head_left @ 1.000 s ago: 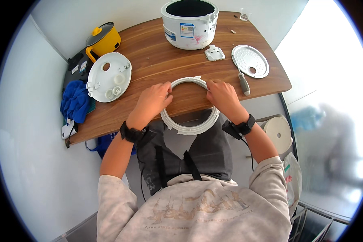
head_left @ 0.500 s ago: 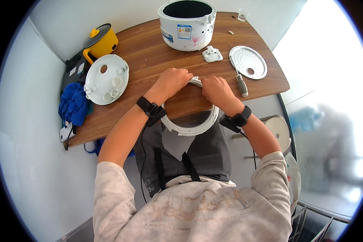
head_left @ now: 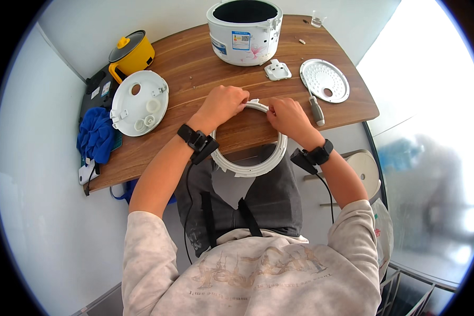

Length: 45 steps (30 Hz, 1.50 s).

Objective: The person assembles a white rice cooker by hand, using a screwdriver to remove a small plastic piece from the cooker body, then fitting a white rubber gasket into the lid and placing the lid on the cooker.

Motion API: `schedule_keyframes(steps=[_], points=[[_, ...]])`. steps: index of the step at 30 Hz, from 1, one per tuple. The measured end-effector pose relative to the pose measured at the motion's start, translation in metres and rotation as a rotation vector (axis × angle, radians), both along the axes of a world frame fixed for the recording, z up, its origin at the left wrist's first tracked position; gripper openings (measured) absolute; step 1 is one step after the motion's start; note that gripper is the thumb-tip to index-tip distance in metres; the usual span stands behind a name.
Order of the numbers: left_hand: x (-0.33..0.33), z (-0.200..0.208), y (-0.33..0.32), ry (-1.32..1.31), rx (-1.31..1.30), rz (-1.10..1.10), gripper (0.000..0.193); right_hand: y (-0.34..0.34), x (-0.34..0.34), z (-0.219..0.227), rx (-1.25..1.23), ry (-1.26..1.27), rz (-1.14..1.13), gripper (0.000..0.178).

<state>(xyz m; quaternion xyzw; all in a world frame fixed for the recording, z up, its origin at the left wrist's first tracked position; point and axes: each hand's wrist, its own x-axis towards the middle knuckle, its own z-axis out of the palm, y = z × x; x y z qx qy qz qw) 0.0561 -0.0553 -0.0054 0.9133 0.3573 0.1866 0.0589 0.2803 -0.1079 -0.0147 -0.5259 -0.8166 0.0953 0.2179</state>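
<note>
The white ring (head_left: 250, 171) lies directly in front of me, with both my hands at its far rim: my left hand (head_left: 223, 107) to the left of the small tab (head_left: 255, 100) there, my right hand (head_left: 290, 121) to the right of it. The fingers of each hand are bent together and look clamped on the rim, though their undersides are hidden, so I cannot tell how firmly they press. My left fingertips sit just beside the tab; my right ones are a little farther round the curve, so the left hand is the nearer to it. Most of the ring reaches back from my fingers toward my body. Its far part is above the worktop (head_left: 195, 95), while its near part extends past the worktop's near edge and over my trousers (head_left: 274, 205). Whether it rests on the wood or is held clear, I cannot tell. Being round, it has no long axis; its broad opening faces up at me, and the tab points away from me, toward the white housing (head_left: 245, 45) at the back. The screwdriver (head_left: 316, 110) lies apart, to the right of my right hand, its handle toward me.
</note>
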Motion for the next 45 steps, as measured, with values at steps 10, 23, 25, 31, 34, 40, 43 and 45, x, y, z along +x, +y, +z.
schedule_keyframes(steps=[10, 23, 25, 31, 34, 40, 43, 45], points=[[0.004, 0.003, -0.007, 0.117, 0.099, 0.029, 0.015, 0.003, -0.001, -0.001, 0.07, -0.062, 0.011, 0.016], [0.012, 0.006, -0.005, 0.197, 0.171, 0.042, 0.022, 0.013, -0.004, -0.005, 0.109, -0.071, -0.005, 0.021], [0.013, 0.005, -0.003, 0.215, 0.19, 0.029, 0.023, 0.013, -0.004, -0.008, 0.127, -0.059, -0.004, 0.021], [0.016, 0.004, -0.001, 0.251, 0.208, 0.036, 0.027, 0.01, -0.003, -0.004, 0.094, -0.005, -0.001, 0.019], [0.018, 0.004, 0.0, 0.252, 0.191, 0.058, 0.029, 0.008, -0.001, -0.002, 0.066, 0.003, 0.015, 0.018], [0.023, 0.002, 0.002, 0.272, 0.2, 0.093, 0.03, 0.012, 0.0, -0.002, 0.011, 0.047, 0.019, 0.021], [0.024, 0.003, 0.002, 0.279, 0.211, 0.084, 0.027, 0.011, 0.002, 0.0, -0.002, 0.066, 0.034, 0.02], [0.023, 0.006, 0.003, 0.26, 0.168, 0.077, 0.027, 0.012, 0.004, -0.004, 0.017, 0.063, 0.044, 0.02]])
